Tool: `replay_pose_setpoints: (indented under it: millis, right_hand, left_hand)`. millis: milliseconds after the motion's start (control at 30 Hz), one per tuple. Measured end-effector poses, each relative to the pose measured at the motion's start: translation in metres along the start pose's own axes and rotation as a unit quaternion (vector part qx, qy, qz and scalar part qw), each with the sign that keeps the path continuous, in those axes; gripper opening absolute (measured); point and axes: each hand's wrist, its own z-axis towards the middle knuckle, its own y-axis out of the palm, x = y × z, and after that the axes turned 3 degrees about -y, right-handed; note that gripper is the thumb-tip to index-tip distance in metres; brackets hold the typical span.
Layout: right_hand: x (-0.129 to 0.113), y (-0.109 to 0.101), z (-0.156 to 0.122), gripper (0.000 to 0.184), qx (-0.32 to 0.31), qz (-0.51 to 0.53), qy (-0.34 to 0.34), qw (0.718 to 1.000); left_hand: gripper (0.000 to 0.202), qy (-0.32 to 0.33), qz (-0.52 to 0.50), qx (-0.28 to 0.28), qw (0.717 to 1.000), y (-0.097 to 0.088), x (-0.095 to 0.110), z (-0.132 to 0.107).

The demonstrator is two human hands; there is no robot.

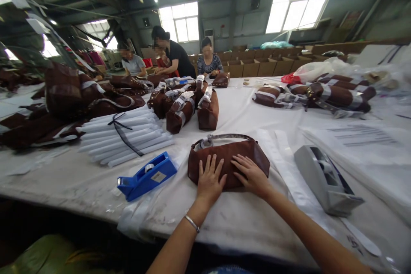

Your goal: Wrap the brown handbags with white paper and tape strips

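Observation:
A brown handbag [229,154] lies on its side on the white-covered table in front of me, its strap curving along the far edge with some clear wrapping on it. My left hand [210,177] rests flat on the bag's left half, fingers spread. On the right half lies my right hand [252,175], also flat with its fingers apart. Neither hand grips anything. To the left of the bag stands a blue tape dispenser [147,176], and to the right a grey tape dispenser [326,180].
A bundle of white paper rolls [96,137] tied with black ribbon lies left. Wrapped brown bags [208,113] stand beyond it, with a heap of brown bags [64,94] far left and more bags [340,94] back right. Several co-workers sit or stand behind the table; cardboard boxes [266,67] line the back.

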Motion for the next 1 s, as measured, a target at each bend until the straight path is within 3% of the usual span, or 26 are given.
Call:
replay_pose_setpoints:
  millis: [67, 133, 200, 267, 333, 400, 533, 700, 800, 900, 967, 1000]
  right_hand:
    - [-0.011, -0.01, -0.025, 0.036, 0.065, 0.08, 0.079, 0.992]
    - [-0.023, -0.015, -0.052, 0.035, 0.135, 0.167, 0.227, 0.95]
    - [-0.032, -0.014, -0.073, 0.044, 0.148, 0.29, 0.389, 0.862]
    - [-0.038, -0.011, -0.081, 0.054, 0.122, 0.42, 0.502, 0.746]
    - [-0.042, -0.006, -0.075, 0.061, 0.111, 0.518, 0.537, 0.657]
    - [-0.044, -0.001, -0.062, 0.06, 0.127, 0.58, 0.52, 0.614]
    - [-0.046, 0.008, -0.033, 0.049, 0.174, 0.634, 0.467, 0.592]
    - [-0.047, 0.014, -0.018, 0.048, 0.192, 0.627, 0.494, 0.571]
    - [-0.054, 0.02, -0.023, 0.04, 0.18, 0.599, 0.5, 0.6]
    - [-0.063, 0.029, -0.039, 0.031, 0.183, 0.577, 0.497, 0.621]
    - [-0.067, 0.029, -0.053, 0.035, 0.142, 0.579, 0.519, 0.612]
    - [-0.068, 0.024, -0.057, 0.04, 0.091, 0.573, 0.531, 0.617]
  left_hand:
    - [0.059, -0.002, 0.001, 0.005, 1.0, 0.005, -0.002, -0.002]
    - [0.06, -0.002, 0.002, 0.011, 1.0, 0.005, -0.002, -0.003]
    - [0.06, -0.003, 0.002, 0.011, 1.0, 0.003, -0.002, -0.002]
    - [0.06, -0.004, 0.0, 0.008, 1.0, 0.002, -0.001, -0.001]
    - [0.059, -0.004, -0.004, 0.006, 1.0, 0.002, -0.001, -0.001]
    - [0.059, -0.004, -0.007, 0.008, 1.0, 0.002, -0.002, -0.002]
    - [0.058, -0.006, -0.009, 0.021, 1.0, 0.005, -0.003, -0.002]
    - [0.058, -0.004, -0.016, 0.017, 1.0, 0.003, -0.006, 0.0]
    - [0.059, 0.006, -0.02, 0.007, 1.0, -0.005, -0.008, -0.006]
    - [0.066, 0.064, -0.037, -0.009, 0.997, -0.015, -0.011, -0.02]
    - [0.077, 0.117, -0.06, -0.025, 0.991, -0.019, -0.012, -0.03]
    - [0.083, 0.135, -0.071, -0.035, 0.988, -0.021, -0.012, -0.033]
